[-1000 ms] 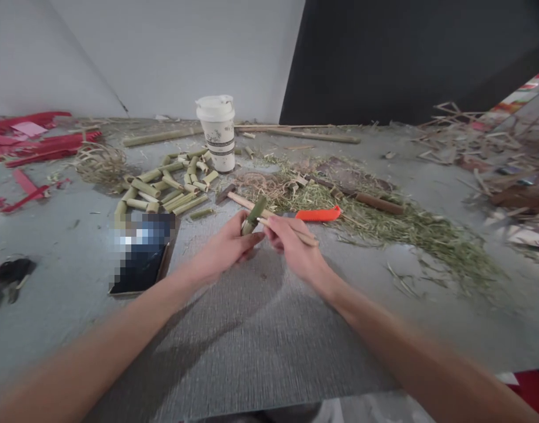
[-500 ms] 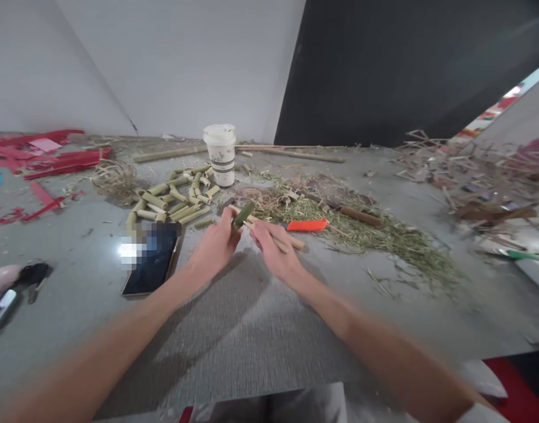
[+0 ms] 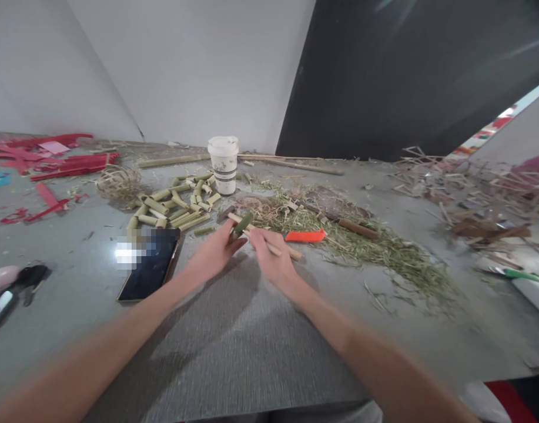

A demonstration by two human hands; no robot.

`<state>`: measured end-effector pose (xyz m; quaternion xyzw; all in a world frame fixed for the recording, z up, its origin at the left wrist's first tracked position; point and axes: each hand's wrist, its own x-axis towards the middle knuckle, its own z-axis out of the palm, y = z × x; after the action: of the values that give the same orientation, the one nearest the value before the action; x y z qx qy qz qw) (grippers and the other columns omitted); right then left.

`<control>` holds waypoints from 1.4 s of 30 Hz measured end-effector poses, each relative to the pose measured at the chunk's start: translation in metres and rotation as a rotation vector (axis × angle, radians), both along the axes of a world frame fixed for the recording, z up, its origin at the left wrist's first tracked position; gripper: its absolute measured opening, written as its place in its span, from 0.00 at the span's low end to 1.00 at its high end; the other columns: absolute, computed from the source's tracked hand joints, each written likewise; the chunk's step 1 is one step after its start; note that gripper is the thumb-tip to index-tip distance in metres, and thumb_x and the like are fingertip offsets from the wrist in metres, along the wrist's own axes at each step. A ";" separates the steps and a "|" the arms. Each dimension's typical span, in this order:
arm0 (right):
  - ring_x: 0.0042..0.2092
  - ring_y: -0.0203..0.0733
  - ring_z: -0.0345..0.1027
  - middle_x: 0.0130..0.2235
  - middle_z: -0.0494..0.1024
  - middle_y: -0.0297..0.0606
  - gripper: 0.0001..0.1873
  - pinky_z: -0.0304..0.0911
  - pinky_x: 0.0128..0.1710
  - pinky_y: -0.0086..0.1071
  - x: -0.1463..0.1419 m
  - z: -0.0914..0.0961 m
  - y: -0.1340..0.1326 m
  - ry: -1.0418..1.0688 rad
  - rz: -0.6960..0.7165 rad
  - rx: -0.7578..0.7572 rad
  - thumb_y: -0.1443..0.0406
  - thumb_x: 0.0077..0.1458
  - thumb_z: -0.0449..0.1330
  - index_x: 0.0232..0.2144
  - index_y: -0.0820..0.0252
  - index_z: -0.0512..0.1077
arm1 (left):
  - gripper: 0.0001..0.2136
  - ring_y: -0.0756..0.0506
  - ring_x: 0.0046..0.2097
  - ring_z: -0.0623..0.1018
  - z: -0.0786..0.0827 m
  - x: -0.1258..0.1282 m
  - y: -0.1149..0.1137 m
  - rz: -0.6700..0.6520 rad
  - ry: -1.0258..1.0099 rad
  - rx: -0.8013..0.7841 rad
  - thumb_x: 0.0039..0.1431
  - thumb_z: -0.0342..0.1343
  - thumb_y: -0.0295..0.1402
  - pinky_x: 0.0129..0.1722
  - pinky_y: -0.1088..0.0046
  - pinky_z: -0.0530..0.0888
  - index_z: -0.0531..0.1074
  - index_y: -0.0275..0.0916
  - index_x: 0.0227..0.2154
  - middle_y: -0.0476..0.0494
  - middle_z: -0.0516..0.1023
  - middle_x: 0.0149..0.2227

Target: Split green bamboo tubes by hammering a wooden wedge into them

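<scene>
My left hand (image 3: pixel 215 249) is closed around a short green bamboo piece (image 3: pixel 243 223), pinched between thumb and fingers and tilted up to the right. Close beside it, my right hand (image 3: pixel 271 255) is closed on a thin pale wooden stick (image 3: pixel 274 249), whose far tip meets the bamboo. A longer pale stick (image 3: pixel 295 255) runs behind both hands; whether either hand touches it, I cannot tell. Just right of my right hand lies an orange handle (image 3: pixel 305 236), its other end hidden by the hand.
Cut bamboo pieces (image 3: pixel 176 202) and a lidded paper cup (image 3: pixel 224 167) stand beyond my left hand. A phone (image 3: pixel 150 270) lies left of it. Green shavings (image 3: pixel 384 252) spread to the right. Red strips (image 3: pixel 70 164), a woven ball (image 3: pixel 118 183) and a stick pile (image 3: pixel 481 200) lie farther out.
The view has shifted slightly, so the objects sit a little lower. The bamboo piece has tilted slightly in my left hand; both hands stay close together.
</scene>
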<state>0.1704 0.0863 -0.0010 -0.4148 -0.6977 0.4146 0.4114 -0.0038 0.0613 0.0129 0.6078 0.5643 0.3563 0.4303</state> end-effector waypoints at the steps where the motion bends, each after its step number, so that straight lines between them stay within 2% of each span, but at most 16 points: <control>1: 0.29 0.38 0.51 0.24 0.60 0.28 0.22 0.47 0.31 0.36 0.000 0.001 -0.002 -0.019 -0.005 0.036 0.52 0.70 0.52 0.24 0.52 0.57 | 0.09 0.48 0.24 0.65 -0.002 -0.001 0.001 0.022 0.111 0.095 0.69 0.58 0.38 0.27 0.72 0.55 0.64 0.44 0.45 0.55 0.64 0.25; 3: 0.29 0.38 0.51 0.24 0.60 0.28 0.23 0.46 0.33 0.36 0.003 0.002 -0.005 -0.054 0.019 0.103 0.53 0.71 0.52 0.25 0.53 0.56 | 0.07 0.46 0.27 0.68 -0.005 -0.004 0.002 0.014 0.256 0.210 0.71 0.55 0.38 0.30 0.71 0.57 0.63 0.44 0.42 0.53 0.65 0.26; 6: 0.29 0.38 0.52 0.25 0.60 0.29 0.23 0.47 0.32 0.36 0.010 -0.001 -0.004 -0.063 0.070 0.116 0.53 0.72 0.51 0.25 0.53 0.55 | 0.09 0.45 0.31 0.70 -0.007 -0.003 0.000 -0.069 0.228 0.207 0.75 0.49 0.42 0.32 0.71 0.62 0.64 0.43 0.40 0.51 0.68 0.30; 10: 0.29 0.38 0.53 0.26 0.61 0.29 0.23 0.49 0.31 0.35 0.018 -0.008 0.001 -0.052 0.051 0.071 0.52 0.73 0.49 0.25 0.52 0.55 | 0.11 0.49 0.27 0.65 -0.008 0.010 -0.004 -0.105 -0.034 0.013 0.77 0.45 0.45 0.28 0.74 0.64 0.64 0.43 0.46 0.54 0.65 0.30; 14: 0.29 0.38 0.50 0.24 0.58 0.28 0.23 0.46 0.32 0.36 0.021 -0.006 0.002 -0.098 -0.014 0.075 0.53 0.71 0.51 0.24 0.52 0.55 | 0.11 0.51 0.23 0.57 -0.007 0.020 -0.006 -0.031 -0.246 -0.231 0.77 0.48 0.47 0.22 0.78 0.53 0.63 0.46 0.48 0.58 0.56 0.26; 18: 0.28 0.37 0.50 0.24 0.59 0.28 0.23 0.45 0.32 0.36 0.025 -0.001 0.001 -0.131 0.028 0.073 0.53 0.69 0.53 0.23 0.53 0.55 | 0.14 0.53 0.23 0.50 -0.002 0.016 -0.007 -0.060 -0.441 -0.410 0.74 0.53 0.51 0.22 0.77 0.45 0.60 0.47 0.44 0.59 0.53 0.27; 21: 0.28 0.37 0.52 0.24 0.60 0.28 0.23 0.46 0.31 0.36 0.025 0.000 -0.001 -0.110 0.040 0.052 0.53 0.69 0.52 0.24 0.53 0.56 | 0.14 0.51 0.23 0.53 0.001 0.012 -0.007 -0.052 -0.298 -0.321 0.74 0.51 0.51 0.23 0.76 0.48 0.61 0.47 0.47 0.58 0.55 0.26; 25: 0.27 0.37 0.52 0.24 0.59 0.28 0.21 0.47 0.29 0.35 0.017 -0.004 -0.007 -0.033 -0.035 -0.007 0.54 0.70 0.49 0.25 0.52 0.55 | 0.10 0.47 0.29 0.66 0.004 0.015 -0.007 0.076 0.089 0.039 0.72 0.53 0.42 0.29 0.74 0.58 0.63 0.44 0.47 0.52 0.66 0.28; 26: 0.28 0.37 0.52 0.24 0.58 0.28 0.21 0.47 0.29 0.35 0.015 -0.004 -0.008 -0.006 -0.046 -0.022 0.54 0.70 0.50 0.25 0.52 0.54 | 0.09 0.47 0.28 0.66 0.006 0.016 -0.008 0.077 0.085 0.029 0.72 0.52 0.42 0.29 0.74 0.58 0.63 0.44 0.47 0.53 0.65 0.28; 29: 0.29 0.37 0.53 0.25 0.59 0.28 0.22 0.48 0.30 0.35 0.015 -0.006 -0.008 0.045 -0.036 -0.041 0.52 0.70 0.51 0.24 0.52 0.56 | 0.13 0.50 0.23 0.57 0.012 0.017 -0.011 -0.006 -0.106 -0.235 0.75 0.45 0.50 0.25 0.74 0.51 0.61 0.46 0.46 0.58 0.56 0.25; 30: 0.29 0.37 0.53 0.25 0.59 0.28 0.22 0.49 0.30 0.35 0.016 -0.006 -0.007 0.045 -0.019 -0.035 0.52 0.70 0.51 0.25 0.52 0.57 | 0.14 0.50 0.22 0.56 0.013 0.016 -0.012 -0.022 -0.132 -0.276 0.76 0.44 0.51 0.24 0.74 0.50 0.60 0.46 0.47 0.59 0.54 0.25; 31: 0.29 0.37 0.53 0.25 0.60 0.28 0.22 0.48 0.30 0.35 0.016 -0.007 -0.007 0.041 -0.004 -0.027 0.51 0.70 0.51 0.25 0.52 0.58 | 0.13 0.50 0.22 0.56 0.014 0.015 -0.012 -0.019 -0.105 -0.250 0.76 0.45 0.50 0.24 0.74 0.50 0.60 0.46 0.47 0.59 0.55 0.25; 35: 0.29 0.37 0.52 0.25 0.60 0.29 0.22 0.49 0.30 0.35 0.013 -0.008 -0.006 0.028 -0.025 -0.010 0.51 0.71 0.51 0.25 0.52 0.57 | 0.09 0.48 0.23 0.63 0.011 0.010 -0.008 0.040 0.185 0.075 0.74 0.50 0.42 0.25 0.73 0.54 0.61 0.44 0.49 0.56 0.64 0.24; 36: 0.29 0.37 0.52 0.25 0.60 0.29 0.22 0.50 0.30 0.34 0.012 -0.009 -0.006 0.023 -0.047 -0.010 0.52 0.71 0.50 0.25 0.52 0.56 | 0.09 0.48 0.22 0.63 0.009 0.010 -0.007 0.036 0.180 0.068 0.75 0.50 0.42 0.25 0.73 0.55 0.61 0.44 0.49 0.56 0.64 0.24; 40: 0.28 0.38 0.54 0.25 0.60 0.29 0.23 0.49 0.30 0.35 0.008 -0.008 -0.009 -0.004 -0.075 0.015 0.52 0.70 0.49 0.24 0.52 0.55 | 0.14 0.49 0.21 0.59 0.007 0.012 -0.006 0.014 -0.032 -0.199 0.76 0.43 0.49 0.24 0.74 0.56 0.61 0.45 0.49 0.60 0.57 0.23; 42: 0.28 0.37 0.53 0.24 0.60 0.29 0.23 0.47 0.31 0.36 0.009 -0.004 -0.012 -0.037 -0.069 0.061 0.53 0.71 0.50 0.24 0.53 0.55 | 0.12 0.48 0.22 0.62 0.005 0.013 -0.007 0.033 0.065 -0.116 0.76 0.44 0.47 0.26 0.74 0.57 0.61 0.45 0.50 0.58 0.60 0.24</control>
<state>0.1793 0.0746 -0.0054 -0.4338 -0.7027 0.3709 0.4247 0.0091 0.0545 0.0182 0.5838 0.6075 0.3104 0.4402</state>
